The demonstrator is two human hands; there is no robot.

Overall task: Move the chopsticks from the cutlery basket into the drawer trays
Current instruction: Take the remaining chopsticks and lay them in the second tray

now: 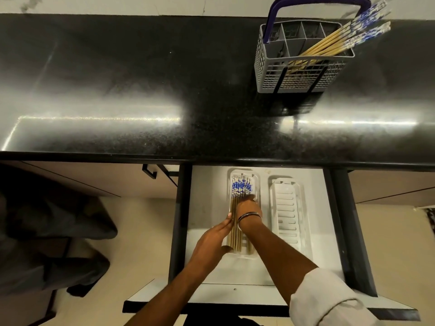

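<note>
Step in hand, as we read it: settling a batch of chopsticks into the left tray (255,182) of the open drawer (207,231), tidying them so they lie flat and parallel.

Going left to right. Left hand (213,241) comes in from the lower left, arm bare, fingers straight and laid along the left edge of the bundle in the tray (237,231), thumb near the tips at the near end; it presses and steadies, nothing gripped. Right hand (248,205) crosses in from the lower right, white sleeve rolled up, bangle (249,218) on the wrist, fingers bent down onto the sticks just below the blue-patterned ends. We cannot tell if it pinches them or only pushes.

Right tray (288,212) sits just beside, slotted, nothing in it that we see.

On the black counter (117,90), far right, the cutlery basket (299,74) with its blue handle holds the remaining chopsticks (339,41), leaning out to the right from one compartment.

Next move, our call: let go of the bundle, lift both hands clear of the drawer, reach up to the basket and take the next handful. Task roughly partway.
</note>
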